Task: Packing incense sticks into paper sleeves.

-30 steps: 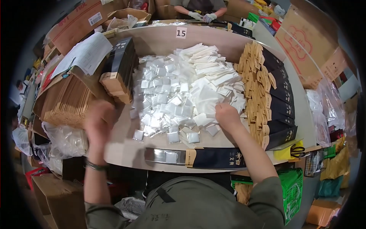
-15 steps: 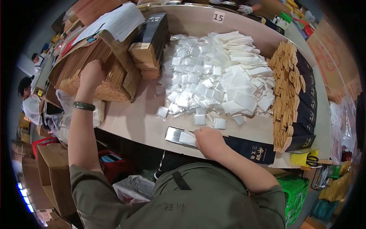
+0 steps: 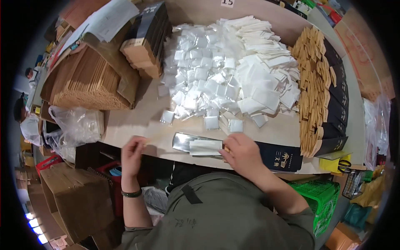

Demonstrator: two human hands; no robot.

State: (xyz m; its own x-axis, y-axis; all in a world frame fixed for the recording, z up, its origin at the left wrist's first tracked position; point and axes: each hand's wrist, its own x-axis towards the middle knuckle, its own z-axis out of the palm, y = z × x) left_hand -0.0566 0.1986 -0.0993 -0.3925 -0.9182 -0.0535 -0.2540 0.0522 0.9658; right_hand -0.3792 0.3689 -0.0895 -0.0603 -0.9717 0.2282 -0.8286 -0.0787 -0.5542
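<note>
My left hand (image 3: 134, 151) is over the table's front edge, its fingertips pinched. A thin, light-brown streak runs from them toward the upper right, smeared by motion; it looks like a flat paper piece. My right hand (image 3: 241, 152) is curled at the right end of a white packet (image 3: 204, 147), fingers closed. That packet lies over a silver foil surface (image 3: 182, 142), and a dark flat bag (image 3: 281, 157) with gold print extends out from beneath my right hand. To the left, an open carton holds a dense stack of brown paper pieces (image 3: 85, 79).
Clear sachets (image 3: 200, 73) and white packets (image 3: 258, 79) are heaped mid-table. Dark, brown-topped bags (image 3: 310, 91) line the right side. Dark boxes (image 3: 146, 35) stand behind the carton. Scissors (image 3: 344, 166) sit by a yellow holder (image 3: 329, 165); a green crate (image 3: 318, 200) is below.
My left hand has left the brown stack and come down and right toward the front edge. My right hand has shifted slightly right, uncovering more of the white packet. The view has tilted down.
</note>
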